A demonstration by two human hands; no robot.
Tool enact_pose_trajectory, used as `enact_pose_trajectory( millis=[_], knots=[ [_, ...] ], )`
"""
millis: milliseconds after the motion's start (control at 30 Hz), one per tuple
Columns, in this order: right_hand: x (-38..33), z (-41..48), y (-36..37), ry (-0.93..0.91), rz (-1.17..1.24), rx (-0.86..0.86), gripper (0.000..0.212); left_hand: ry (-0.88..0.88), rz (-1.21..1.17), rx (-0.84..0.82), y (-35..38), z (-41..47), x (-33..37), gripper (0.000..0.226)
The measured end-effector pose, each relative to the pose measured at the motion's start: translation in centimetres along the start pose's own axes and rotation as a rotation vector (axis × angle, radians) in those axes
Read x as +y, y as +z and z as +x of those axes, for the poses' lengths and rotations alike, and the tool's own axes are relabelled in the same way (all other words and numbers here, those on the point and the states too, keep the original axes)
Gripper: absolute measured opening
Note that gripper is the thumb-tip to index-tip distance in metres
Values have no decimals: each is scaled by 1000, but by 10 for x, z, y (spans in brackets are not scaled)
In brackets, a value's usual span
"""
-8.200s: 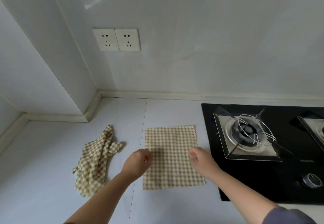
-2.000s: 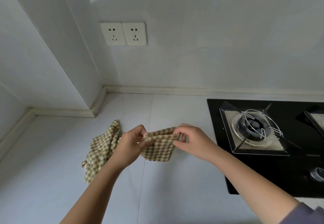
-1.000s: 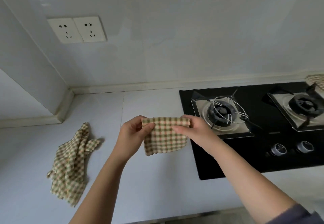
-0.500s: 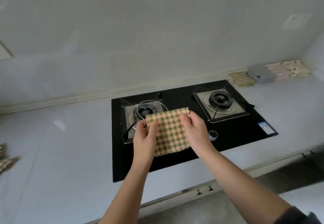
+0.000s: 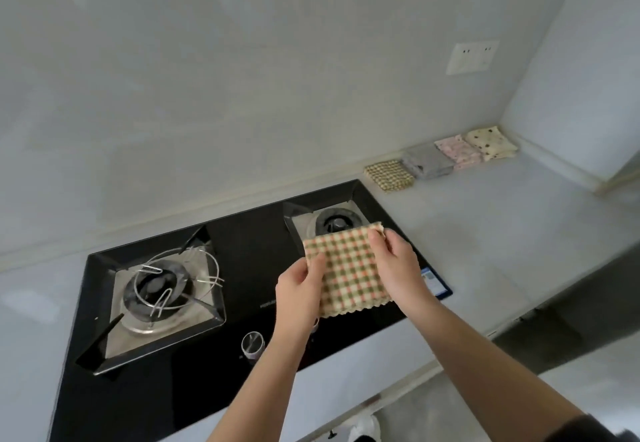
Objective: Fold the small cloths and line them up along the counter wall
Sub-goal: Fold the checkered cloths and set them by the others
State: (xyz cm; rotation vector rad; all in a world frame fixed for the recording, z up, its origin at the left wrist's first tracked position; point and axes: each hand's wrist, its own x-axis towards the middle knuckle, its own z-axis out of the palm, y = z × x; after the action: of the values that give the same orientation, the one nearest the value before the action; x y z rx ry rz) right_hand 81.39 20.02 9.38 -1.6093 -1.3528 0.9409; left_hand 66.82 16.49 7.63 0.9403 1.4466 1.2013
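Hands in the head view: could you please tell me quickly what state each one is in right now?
Left hand: closed, gripping the left edge of the folded checked cloth.
Right hand: closed, gripping the right edge of the same cloth.

right burner: front hidden by checked cloth | hob: corner cut off bottom-left | sticker: text unreadable

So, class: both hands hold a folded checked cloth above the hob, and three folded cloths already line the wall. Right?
No: the head view shows four along the wall: checked cloth, grey cloth, pink cloth, dotted cloth. The rest holds.
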Motion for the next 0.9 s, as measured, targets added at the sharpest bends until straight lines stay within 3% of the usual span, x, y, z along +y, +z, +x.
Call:
enact_pose_trajectory(
  millis=[67,167,233,400,500,700,900],
  knots=[
    [10,34,-23,152,109,-62,26,-1,22,-1,33,24,0,27],
    [25,89,-59,392,309,-97,23,-5,38,35,85,63,5,26],
    [38,119,-81,448,346,-130,22,-11,37,30,118,89,6,27],
    [70,192,-121,441,216,-107,19,-84,150,-45,192,158,10,11],
    [92,245,-129,436,110,-85,27,-150,239,-66,227,198,5,18],
    [125,355,-120,356,-101,-192,20,-191,396,113,279,279,0,21],
    [137,452,-93,249,-206,-181,17,-242,427,318,316,361,0,23]
  ],
)
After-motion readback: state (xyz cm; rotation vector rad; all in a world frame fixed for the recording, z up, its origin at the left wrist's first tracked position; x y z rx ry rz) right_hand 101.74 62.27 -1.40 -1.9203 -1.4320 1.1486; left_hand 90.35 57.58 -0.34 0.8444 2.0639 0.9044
